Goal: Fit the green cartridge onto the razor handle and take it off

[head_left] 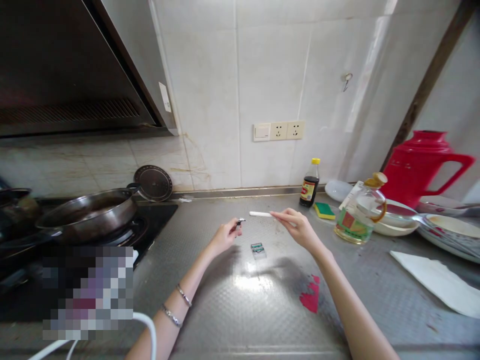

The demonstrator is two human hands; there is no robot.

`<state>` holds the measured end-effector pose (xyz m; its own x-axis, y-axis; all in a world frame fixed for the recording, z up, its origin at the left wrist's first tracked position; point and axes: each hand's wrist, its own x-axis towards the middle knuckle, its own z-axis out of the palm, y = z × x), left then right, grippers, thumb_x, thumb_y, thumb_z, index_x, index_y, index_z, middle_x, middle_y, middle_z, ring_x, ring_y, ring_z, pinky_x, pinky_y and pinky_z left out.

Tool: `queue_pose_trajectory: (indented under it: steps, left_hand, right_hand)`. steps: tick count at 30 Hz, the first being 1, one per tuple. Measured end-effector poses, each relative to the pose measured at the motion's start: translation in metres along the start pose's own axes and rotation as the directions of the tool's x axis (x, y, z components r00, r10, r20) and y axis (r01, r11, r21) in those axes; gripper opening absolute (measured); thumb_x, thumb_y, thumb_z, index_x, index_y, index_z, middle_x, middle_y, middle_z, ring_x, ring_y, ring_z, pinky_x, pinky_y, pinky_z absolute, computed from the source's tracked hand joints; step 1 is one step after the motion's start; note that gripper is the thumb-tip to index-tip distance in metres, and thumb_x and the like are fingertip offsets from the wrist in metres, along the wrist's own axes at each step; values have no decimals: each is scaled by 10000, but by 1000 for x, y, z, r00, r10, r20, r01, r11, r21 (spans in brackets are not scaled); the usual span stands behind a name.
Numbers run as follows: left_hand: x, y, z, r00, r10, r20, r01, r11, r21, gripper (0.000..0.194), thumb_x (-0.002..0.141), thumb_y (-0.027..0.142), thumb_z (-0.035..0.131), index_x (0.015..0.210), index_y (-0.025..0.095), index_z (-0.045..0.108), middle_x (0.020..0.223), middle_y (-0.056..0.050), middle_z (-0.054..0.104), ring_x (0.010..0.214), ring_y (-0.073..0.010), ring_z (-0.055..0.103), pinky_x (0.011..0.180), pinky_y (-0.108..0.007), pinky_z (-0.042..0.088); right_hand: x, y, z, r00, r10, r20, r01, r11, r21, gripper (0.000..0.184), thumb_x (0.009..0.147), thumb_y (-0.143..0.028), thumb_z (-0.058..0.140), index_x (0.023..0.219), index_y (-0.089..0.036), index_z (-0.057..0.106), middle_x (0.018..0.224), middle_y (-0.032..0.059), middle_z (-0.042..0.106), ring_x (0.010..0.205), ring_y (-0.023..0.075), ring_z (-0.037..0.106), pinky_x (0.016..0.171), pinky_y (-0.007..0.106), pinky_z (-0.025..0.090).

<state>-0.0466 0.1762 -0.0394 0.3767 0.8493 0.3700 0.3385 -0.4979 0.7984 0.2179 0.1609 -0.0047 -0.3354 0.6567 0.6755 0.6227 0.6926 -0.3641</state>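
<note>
The white rod (260,214) in your grip is slender, straight and plain, with a smooth surface and a rounded free end. The dark-and-silver piece (240,221) is small and compact, with a bright, shiny tip; its exact form is too small to tell. The clear case (258,250) is flat and transparent, with two dark inserts bearing green strips, resembling razor cartridges, toward its far end.

Your right hand (298,227) is closed in a pinch, thumb and fingers on one end of the white rod. The rod extends from your fingertips toward your left, nearly level in the view, its free end near the dark-and-silver piece and a small gap apart from it. Your left hand (224,237) is closed, fingers curled in, with the dark-and-silver piece held at the fingertips and its shiny tip directed toward the rod.

The clear case lies on the metal countertop (210,310), between your two hands from left to right and nearer your body than either; both hands are apart from it. A torn red scrap (311,297) lies nearer you again, beside your right forearm. The green-and-yellow sponge (324,211) is beyond your right wrist, beside the soy sauce bottle (309,185).
</note>
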Motion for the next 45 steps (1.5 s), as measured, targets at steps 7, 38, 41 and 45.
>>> queue_pose_trajectory:
  steps: [7,38,41,45]
  left_hand:
    - [0,1,-1,1000,-8,-2,8,1000,-23,84,792,219,511,851,159,515,689,11,537,654,-113,528,660,-222,425]
    - [-3,18,22,989,-60,134,97,953,-287,226,778,274,573,942,129,517,683,-18,596,664,-132,578,657,-252,408]
    - [-3,18,21,989,-62,132,99,949,-300,270,779,252,570,1010,129,504,680,-14,599,659,-131,583,655,-253,413]
    - [-3,18,21,988,-62,139,101,949,-298,220,782,236,561,964,129,504,657,-8,595,633,-125,578,635,-251,412]
  right_hand:
    - [0,-7,3,999,-25,43,24,1000,6,303,901,-316,427,1130,-293,624,779,41,575,735,152,536,681,264,403]
    - [0,-12,-13,999,7,34,-5,997,-77,293,897,-314,437,1116,-306,632,783,40,589,737,149,539,695,266,398]
    - [-1,-10,-16,999,13,43,-9,997,-81,290,894,-323,440,1094,-295,647,766,43,588,725,150,539,683,266,401]
    - [-2,-9,-14,999,28,-32,-29,999,-42,300,897,-331,434,1115,-283,636,791,47,590,750,155,544,690,270,403]
